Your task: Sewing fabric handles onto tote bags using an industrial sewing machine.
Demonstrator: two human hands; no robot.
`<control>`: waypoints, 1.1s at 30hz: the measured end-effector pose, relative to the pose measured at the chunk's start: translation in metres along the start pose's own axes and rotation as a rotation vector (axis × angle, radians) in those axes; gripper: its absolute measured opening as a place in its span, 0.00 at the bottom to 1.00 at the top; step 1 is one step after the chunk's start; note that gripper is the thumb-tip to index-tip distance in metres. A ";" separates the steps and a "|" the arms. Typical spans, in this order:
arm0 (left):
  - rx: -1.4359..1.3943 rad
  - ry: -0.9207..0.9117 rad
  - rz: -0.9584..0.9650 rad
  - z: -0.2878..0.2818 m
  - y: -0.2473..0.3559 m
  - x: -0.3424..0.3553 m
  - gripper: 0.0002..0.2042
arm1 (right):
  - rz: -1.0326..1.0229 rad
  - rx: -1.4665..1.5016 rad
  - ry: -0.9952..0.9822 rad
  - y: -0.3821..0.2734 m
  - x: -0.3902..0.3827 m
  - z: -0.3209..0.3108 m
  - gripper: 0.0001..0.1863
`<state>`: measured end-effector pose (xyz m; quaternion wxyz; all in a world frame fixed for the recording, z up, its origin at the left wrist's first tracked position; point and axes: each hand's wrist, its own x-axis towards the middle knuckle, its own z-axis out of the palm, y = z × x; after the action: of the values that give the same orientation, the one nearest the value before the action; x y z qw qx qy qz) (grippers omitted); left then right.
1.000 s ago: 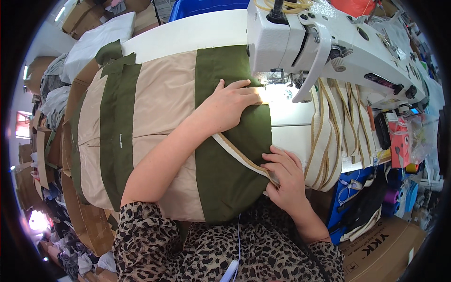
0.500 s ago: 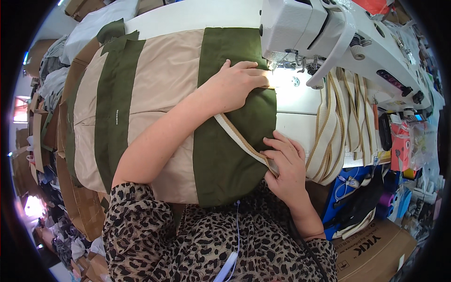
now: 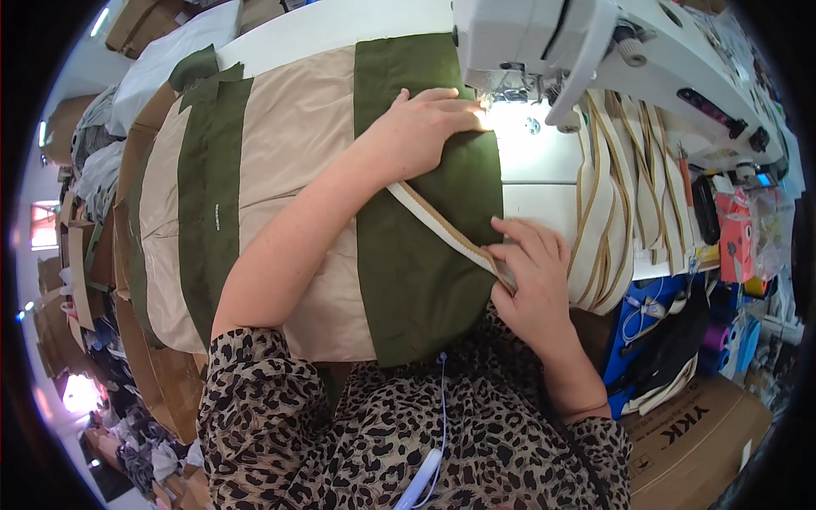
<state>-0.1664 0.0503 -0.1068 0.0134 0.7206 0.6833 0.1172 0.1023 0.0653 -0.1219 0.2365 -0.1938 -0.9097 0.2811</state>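
A broad, banded piece of olive-green and beige fabric [image 3: 297, 119] is spread across a white table [image 3: 340, 25], its wide green end laid beside a white metal sewing machine [image 3: 510, 34], whose needle area is brightly lit. To the right of the needle area, a looped bundle of cream webbing with tan edging [image 3: 599, 238] is hung. The right hand [image 3: 535, 263] is held low on the near right of the green end, with a flat cream-and-tan webbing strap [image 3: 442, 229] grasped between its thumb and fingers. The left hand [image 3: 416, 132] is laid on the green end just beside the needle area; its fingers are extended and unclenched, pressed down on the work rather than closed around anything. The strap is run diagonally over the green fabric and is lost beneath the left hand, so its meeting with the needle cannot be told. The step in hand is judged to be the stitching of the strap onto the green end; for the next move, an even, straight feed seems to be called for, with the slack guided by the right hand and the left fingers held clear of the needle. As for writing, large dark lettering is borne by a brown cardboard carton [image 3: 705, 442] at the lower right, a dark oval badge [image 3: 704, 110] is set on the machine arm, and a tiny line of white print [image 3: 217, 217], too small to be read, is carried by a green band.
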 end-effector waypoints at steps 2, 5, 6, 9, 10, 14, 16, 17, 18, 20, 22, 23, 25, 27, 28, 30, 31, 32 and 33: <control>-0.018 0.016 0.018 0.002 -0.007 0.005 0.24 | 0.011 -0.007 -0.001 -0.001 0.005 -0.001 0.15; -0.049 0.033 0.040 0.004 -0.011 0.009 0.23 | 0.031 -0.013 -0.018 0.000 0.008 -0.002 0.14; -0.053 0.045 0.052 0.005 -0.012 0.012 0.23 | 0.037 -0.017 -0.018 0.001 0.009 -0.003 0.14; -0.081 0.066 0.064 0.005 -0.019 0.015 0.23 | 0.047 -0.008 0.006 0.002 0.013 -0.001 0.13; -0.086 0.061 0.051 0.004 -0.019 0.016 0.23 | 0.064 -0.003 -0.003 0.003 0.014 0.000 0.13; -0.119 -0.001 0.002 -0.002 -0.018 0.019 0.22 | 0.065 -0.001 -0.023 0.004 0.016 0.001 0.14; -0.090 0.038 0.013 0.001 -0.019 0.019 0.21 | 0.076 0.000 -0.006 0.004 0.017 0.001 0.14; -0.058 0.075 0.032 0.003 -0.019 0.018 0.21 | 0.070 0.000 -0.011 0.004 0.016 0.001 0.14; -0.057 0.078 0.026 0.004 -0.019 0.018 0.21 | 0.070 -0.010 -0.003 0.004 0.014 0.001 0.14; -0.053 0.058 0.026 0.003 -0.017 0.018 0.21 | 0.068 -0.021 0.007 0.004 0.013 0.002 0.14; -0.043 0.055 0.023 0.003 -0.017 0.016 0.21 | 0.076 -0.019 0.007 0.005 0.012 0.003 0.15; -0.035 0.050 0.021 0.003 -0.017 0.016 0.20 | 0.076 -0.021 0.010 0.004 0.012 0.004 0.15; -0.019 0.071 0.027 0.004 -0.014 0.013 0.20 | 0.069 -0.020 0.012 0.003 0.010 0.005 0.15; -0.005 0.087 0.037 0.003 -0.014 0.015 0.20 | 0.075 -0.023 0.020 0.005 0.012 0.005 0.15; -0.032 0.069 0.034 0.003 -0.017 0.016 0.19 | 0.078 -0.020 0.018 0.004 0.011 0.005 0.15; -0.071 0.082 0.092 0.003 -0.024 0.019 0.19 | 0.078 -0.008 0.021 0.004 0.012 0.005 0.15; -0.074 0.078 0.095 0.004 -0.023 0.020 0.19 | 0.070 -0.003 0.028 0.005 0.014 0.004 0.15; -0.080 0.069 0.072 0.005 -0.022 0.022 0.19 | 0.072 -0.012 0.021 0.006 0.013 0.003 0.15; -0.085 0.062 0.048 0.005 -0.021 0.023 0.19 | 0.077 -0.012 0.022 0.007 0.012 0.003 0.15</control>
<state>-0.1852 0.0752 -0.1121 0.0200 0.7317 0.6601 0.1686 0.0923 0.0754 -0.1242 0.2342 -0.2330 -0.9007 0.2822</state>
